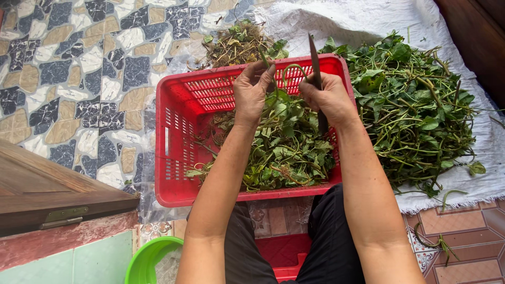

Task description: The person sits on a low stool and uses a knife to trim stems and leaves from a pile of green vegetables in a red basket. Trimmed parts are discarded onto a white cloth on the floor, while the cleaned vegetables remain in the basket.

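My left hand (251, 90) pinches a thin green vine stem (291, 68) that curls up over the red plastic basket (176, 131). My right hand (329, 97) grips a dark knife (314, 58), blade pointing up and away, right beside the stem. Both hands hover above the basket's far half. Inside the basket lies a heap of cut green leaves and stems (286, 150).
A big pile of leafy vines (415, 105) lies on a white woven sack (363, 21) to the right. Dry roots and scraps (236, 44) sit beyond the basket. A wooden board (47, 184) and a green bowl (147, 260) are at the lower left. My legs flank a red stool.
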